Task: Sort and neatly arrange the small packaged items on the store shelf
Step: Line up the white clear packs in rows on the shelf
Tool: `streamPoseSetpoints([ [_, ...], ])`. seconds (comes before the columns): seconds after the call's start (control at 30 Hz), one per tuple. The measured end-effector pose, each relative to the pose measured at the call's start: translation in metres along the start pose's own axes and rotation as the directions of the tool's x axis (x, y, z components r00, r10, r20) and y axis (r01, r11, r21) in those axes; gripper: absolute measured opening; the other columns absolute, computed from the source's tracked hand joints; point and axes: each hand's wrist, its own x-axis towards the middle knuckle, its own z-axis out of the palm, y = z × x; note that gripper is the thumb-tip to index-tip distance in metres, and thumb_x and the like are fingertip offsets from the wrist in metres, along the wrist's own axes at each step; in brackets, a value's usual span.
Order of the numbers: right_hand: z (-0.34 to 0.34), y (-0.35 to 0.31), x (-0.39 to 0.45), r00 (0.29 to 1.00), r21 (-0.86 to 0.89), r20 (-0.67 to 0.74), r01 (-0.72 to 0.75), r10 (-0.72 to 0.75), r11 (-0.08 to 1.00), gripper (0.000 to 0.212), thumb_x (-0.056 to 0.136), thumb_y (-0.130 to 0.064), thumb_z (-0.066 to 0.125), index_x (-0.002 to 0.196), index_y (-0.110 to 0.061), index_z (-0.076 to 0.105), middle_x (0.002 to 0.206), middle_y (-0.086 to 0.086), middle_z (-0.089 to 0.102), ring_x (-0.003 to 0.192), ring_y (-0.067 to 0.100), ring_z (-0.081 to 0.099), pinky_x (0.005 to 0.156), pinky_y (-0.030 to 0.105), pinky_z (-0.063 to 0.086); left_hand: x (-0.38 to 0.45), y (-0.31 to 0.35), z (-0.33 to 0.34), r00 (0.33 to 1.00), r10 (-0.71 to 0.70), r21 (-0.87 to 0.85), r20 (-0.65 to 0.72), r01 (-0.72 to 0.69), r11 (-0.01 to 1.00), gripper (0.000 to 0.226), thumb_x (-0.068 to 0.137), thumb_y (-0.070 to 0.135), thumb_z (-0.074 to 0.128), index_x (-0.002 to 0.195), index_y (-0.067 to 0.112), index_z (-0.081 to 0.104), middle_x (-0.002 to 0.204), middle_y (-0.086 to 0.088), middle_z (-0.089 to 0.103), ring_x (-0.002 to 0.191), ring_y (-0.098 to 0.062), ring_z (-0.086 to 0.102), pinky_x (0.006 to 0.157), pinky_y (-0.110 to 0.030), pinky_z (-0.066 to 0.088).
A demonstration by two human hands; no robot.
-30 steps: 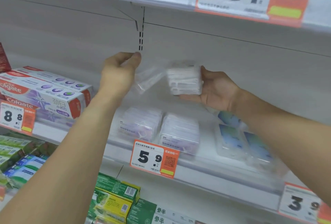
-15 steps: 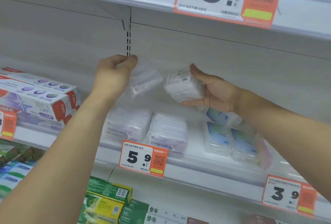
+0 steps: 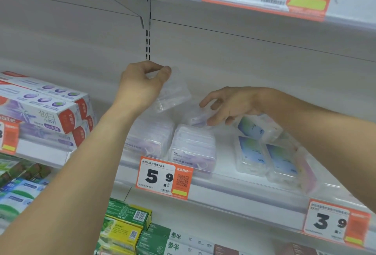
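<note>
Above the white store shelf (image 3: 234, 190), the left hand (image 3: 142, 85) is pinching a clear plastic floss-pick packet (image 3: 173, 97) aloft, keeping it clear. The right hand (image 3: 230, 105), fingers loosely curled, is setting a small clear box (image 3: 198, 119) behind the stacked clear floss-pick boxes (image 3: 193, 148); whether its grip is closed is unclear.

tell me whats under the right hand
A clear floss pack lies under the right hand, atop the stacks on the shelf. Its far end is hidden by the fingers.

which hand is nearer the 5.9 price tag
Left. The left hand is above the 5.9 price tag, pinching a clear packet; the right hand is up and to its right.
</note>
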Motion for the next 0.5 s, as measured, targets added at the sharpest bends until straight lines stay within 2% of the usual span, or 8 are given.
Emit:
streamPoseSetpoints([
  [0.07,0.004,0.004,0.010,0.988,-0.234,-0.064,0.119,-0.138,0.965,0.060,0.070,-0.021,0.088,0.121,-0.031,0.058,0.139,-0.002,0.045,0.121,0.020,0.052,0.094,0.030,0.048,0.000,0.000,-0.001,1.000,-0.006,0.012,-0.011,0.006,1.000,0.020,0.087,0.044,0.063,0.091,0.027,0.072,0.093,0.012,0.069,0.101,-0.012,0.063,0.091,-0.028,0.049],
  [0.1,0.008,0.007,0.016,0.975,-0.259,-0.082,0.179,-0.206,0.949,0.061,0.068,-0.021,0.089,0.119,-0.031,0.057,0.142,-0.004,0.044,0.125,0.019,0.049,0.096,0.028,0.046,0.000,0.001,-0.001,1.000,-0.007,0.018,-0.018,0.007,1.000,0.020,0.087,0.044,0.063,0.091,0.027,0.072,0.093,0.011,0.070,0.101,-0.012,0.064,0.090,-0.028,0.049],
  [0.13,0.013,0.011,0.022,0.962,-0.230,-0.089,0.230,-0.256,0.945,0.061,0.068,-0.022,0.089,0.118,-0.032,0.056,0.142,-0.006,0.044,0.122,0.016,0.050,0.094,0.024,0.046,0.000,0.001,-0.002,1.000,-0.004,0.024,-0.025,0.005,1.000,0.020,0.087,0.043,0.063,0.092,0.026,0.072,0.093,0.010,0.070,0.099,-0.012,0.064,0.089,-0.027,0.049],
  [0.2,0.019,0.017,0.032,0.946,-0.120,-0.122,0.287,-0.301,0.950,0.056,0.074,-0.026,0.086,0.120,-0.033,0.056,0.137,-0.009,0.047,0.099,0.006,0.058,0.079,0.013,0.048,0.000,0.002,-0.003,0.999,-0.002,0.037,-0.034,0.003,0.999,0.021,0.088,0.043,0.062,0.094,0.025,0.072,0.093,0.010,0.070,0.097,-0.011,0.062,0.085,-0.024,0.047],
  [0.23,0.019,0.019,0.037,0.942,-0.067,-0.154,0.289,-0.297,0.955,0.053,0.077,-0.030,0.084,0.122,-0.033,0.058,0.136,-0.008,0.049,0.089,0.005,0.060,0.075,0.014,0.051,0.000,0.002,-0.003,0.999,-0.004,0.038,-0.034,0.005,0.999,0.023,0.088,0.043,0.062,0.095,0.024,0.072,0.094,0.010,0.070,0.097,-0.011,0.062,0.084,-0.024,0.046],
  [0.33,0.013,0.024,0.044,0.948,0.018,-0.217,0.242,-0.233,0.970,0.040,0.087,-0.041,0.072,0.122,-0.023,0.066,0.126,0.006,0.061,0.089,0.018,0.068,0.072,0.031,0.061,0.002,-0.001,-0.008,0.999,-0.019,0.014,-0.032,0.019,1.000,0.029,0.087,0.046,0.061,0.099,0.022,0.073,0.102,0.007,0.071,0.103,-0.013,0.063,0.091,-0.026,0.048],
  [0.43,0.008,0.024,0.035,0.952,0.036,-0.239,0.207,-0.192,0.978,0.035,0.094,-0.045,0.059,0.110,-0.017,0.071,0.112,0.013,0.070,0.080,0.018,0.067,0.070,0.027,0.059,0.004,-0.004,-0.011,0.999,-0.033,-0.005,-0.024,0.033,0.999,0.035,0.085,0.049,0.061,0.102,0.021,0.073,0.106,0.004,0.072,0.108,-0.016,0.064,0.099,-0.034,0.048],
  [0.5,0.009,0.024,0.026,0.952,0.047,-0.233,0.215,-0.199,0.976,0.037,0.088,-0.047,0.067,0.113,-0.020,0.071,0.114,0.006,0.069,0.077,0.016,0.067,0.069,0.026,0.058,0.004,-0.005,-0.012,0.999,-0.044,0.003,-0.031,0.044,0.999,0.034,0.086,0.047,0.060,0.101,0.020,0.073,0.104,0.003,0.072,0.106,-0.016,0.064,0.099,-0.034,0.048],
])
